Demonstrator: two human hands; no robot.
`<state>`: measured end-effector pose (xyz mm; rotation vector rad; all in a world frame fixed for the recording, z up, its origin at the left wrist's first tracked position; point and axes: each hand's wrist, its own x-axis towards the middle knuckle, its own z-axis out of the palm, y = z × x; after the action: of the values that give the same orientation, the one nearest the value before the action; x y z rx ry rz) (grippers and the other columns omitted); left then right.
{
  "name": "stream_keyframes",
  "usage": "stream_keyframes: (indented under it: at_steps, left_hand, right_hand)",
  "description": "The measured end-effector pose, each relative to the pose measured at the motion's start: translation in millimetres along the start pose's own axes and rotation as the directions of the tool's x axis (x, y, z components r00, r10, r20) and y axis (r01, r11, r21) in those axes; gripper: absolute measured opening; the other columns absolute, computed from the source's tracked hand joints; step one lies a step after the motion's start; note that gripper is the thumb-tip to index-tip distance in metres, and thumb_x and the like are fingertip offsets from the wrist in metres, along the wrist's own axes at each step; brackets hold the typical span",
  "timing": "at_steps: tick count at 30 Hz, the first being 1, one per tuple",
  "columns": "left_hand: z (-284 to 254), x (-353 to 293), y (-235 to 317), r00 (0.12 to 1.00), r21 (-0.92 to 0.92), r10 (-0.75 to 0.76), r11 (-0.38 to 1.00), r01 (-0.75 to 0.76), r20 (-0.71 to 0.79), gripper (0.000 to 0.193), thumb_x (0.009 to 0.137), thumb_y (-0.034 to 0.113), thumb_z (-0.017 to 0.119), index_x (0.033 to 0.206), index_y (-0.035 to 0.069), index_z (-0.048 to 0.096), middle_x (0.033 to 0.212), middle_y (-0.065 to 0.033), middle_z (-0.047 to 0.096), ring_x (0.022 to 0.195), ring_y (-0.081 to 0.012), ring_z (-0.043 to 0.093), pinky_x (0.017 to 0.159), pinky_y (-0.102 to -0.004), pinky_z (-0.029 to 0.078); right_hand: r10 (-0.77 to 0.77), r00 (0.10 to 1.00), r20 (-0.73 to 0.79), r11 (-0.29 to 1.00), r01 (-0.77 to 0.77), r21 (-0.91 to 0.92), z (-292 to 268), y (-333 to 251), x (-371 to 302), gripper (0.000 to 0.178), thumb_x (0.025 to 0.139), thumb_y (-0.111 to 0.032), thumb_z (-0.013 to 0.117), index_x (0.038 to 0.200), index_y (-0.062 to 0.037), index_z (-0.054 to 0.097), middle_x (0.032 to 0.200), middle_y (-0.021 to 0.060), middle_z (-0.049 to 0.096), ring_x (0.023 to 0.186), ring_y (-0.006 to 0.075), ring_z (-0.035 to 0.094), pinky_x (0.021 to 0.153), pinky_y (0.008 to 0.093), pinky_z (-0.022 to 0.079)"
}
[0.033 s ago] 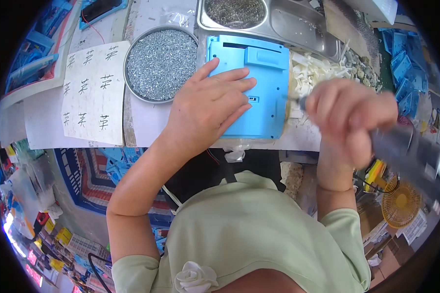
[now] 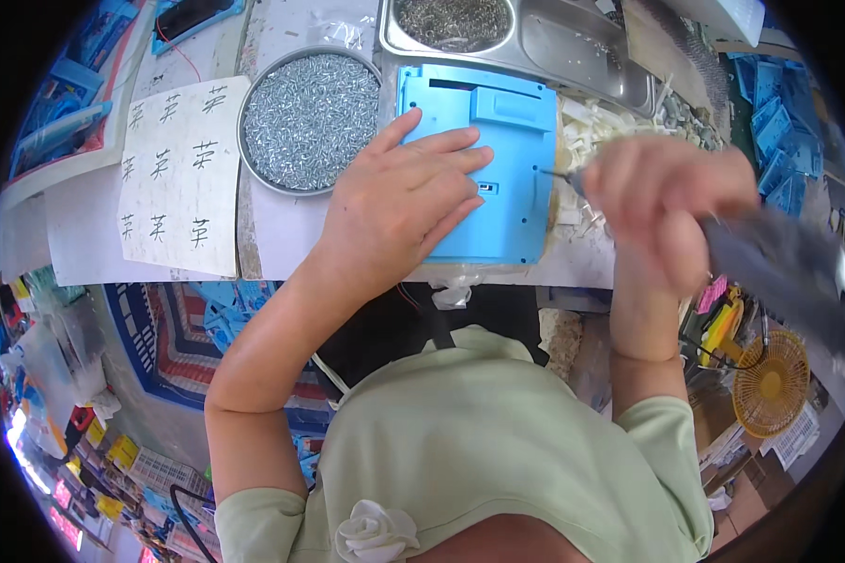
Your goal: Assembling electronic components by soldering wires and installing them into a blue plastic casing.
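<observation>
A light blue plastic casing (image 2: 507, 220) lies flat near the front edge of the table, with small holes along its border and a raised block at its far end. My left hand (image 2: 399, 192) rests on its left half, fingers spread, holding nothing. To the right, my right hand (image 2: 671, 202) is wrapped round a dark electric screwdriver (image 2: 779, 277), smeared by motion. Its thin bit points left, its tip by a hole on the casing's right side. Whether the tip touches the casing, or carries a screw, I cannot tell.
Left of the casing stands a round metal dish (image 2: 310, 122) full of small silver screws. Beyond it is a steel tray (image 2: 573, 52) with small metal parts in one compartment. White plastic pieces (image 2: 582, 131) are heaped at the right. A marked paper sheet (image 2: 183, 178) lies left.
My right hand has shifted slightly away from me and to the left, bringing the screwdriver's tip beside the hole. My left hand keeps its place on the casing.
</observation>
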<state>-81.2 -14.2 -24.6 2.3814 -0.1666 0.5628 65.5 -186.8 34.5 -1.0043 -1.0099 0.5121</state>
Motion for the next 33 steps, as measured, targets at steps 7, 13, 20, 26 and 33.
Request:
stream_keyframes:
  at_steps: [7,13,20,26,33]
  left_hand:
    - [-0.4,2.0,2.3,0.998,-0.065,-0.06,0.996,0.061,0.015,0.01,0.084,0.009,0.077,0.089,0.009,0.068,0.115,-0.0056,0.075,0.119,-0.0242,0.068,0.113,-0.0496,0.04]
    - [-3.1,1.2,1.7,0.998,-0.063,-0.063,0.996,0.064,0.024,0.01,0.084,0.009,0.078,0.089,0.008,0.069,0.115,-0.0057,0.075,0.119,-0.0241,0.068,0.114,-0.0501,0.039]
    - [-1.3,2.3,1.6,0.996,-0.099,-0.079,0.992,0.081,0.034,0.01,0.084,0.009,0.077,0.088,0.009,0.068,0.115,-0.0055,0.075,0.119,-0.0239,0.068,0.114,-0.0504,0.04]
    - [1.8,-1.9,2.1,0.996,-0.091,-0.086,0.992,0.084,-0.019,0.011,0.083,0.01,0.079,0.088,0.009,0.068,0.112,-0.0054,0.076,0.118,-0.0238,0.068,0.114,-0.0496,0.04]
    - [2.7,-1.4,9.2,0.961,-0.197,-0.16,0.973,0.116,-0.226,0.017,0.077,0.01,0.084,0.086,0.011,0.07,0.094,-0.0023,0.076,0.1,-0.0202,0.074,0.111,-0.0507,0.043]
  right_hand:
    - [0.027,0.997,0.075,0.998,-0.023,-0.057,-4.2,10.6,1.3,0.019,0.087,0.004,0.07,0.091,-0.0024,0.052,0.067,0.0056,0.053,0.058,0.0194,0.052,0.055,0.0331,0.046]
    - [-0.049,0.998,0.046,0.993,0.044,0.112,-32.0,5.4,40.7,0.015,0.092,-0.006,0.064,0.093,-0.005,0.049,0.062,0.002,0.048,0.054,0.0157,0.046,0.056,0.034,0.045]
    - [-0.013,0.997,0.076,1.0,0.013,-0.01,-45.3,46.9,55.3,0.006,0.094,-0.004,0.053,0.091,-0.0041,0.047,0.059,0.0034,0.043,0.053,0.0147,0.041,0.057,0.0341,0.043]
    - [0.038,0.998,0.058,0.999,-0.037,-0.011,-44.5,49.0,58.7,0.012,0.095,-0.006,0.053,0.106,-0.0016,0.053,0.059,0.0021,0.043,0.053,0.0146,0.04,0.056,0.0334,0.04]
    - [-0.049,0.958,0.283,0.98,-0.009,0.2,13.9,-11.8,54.7,0.027,0.101,-0.027,0.06,0.125,-0.0167,0.052,0.065,-0.0092,0.052,0.055,0.0076,0.047,0.054,0.028,0.043]
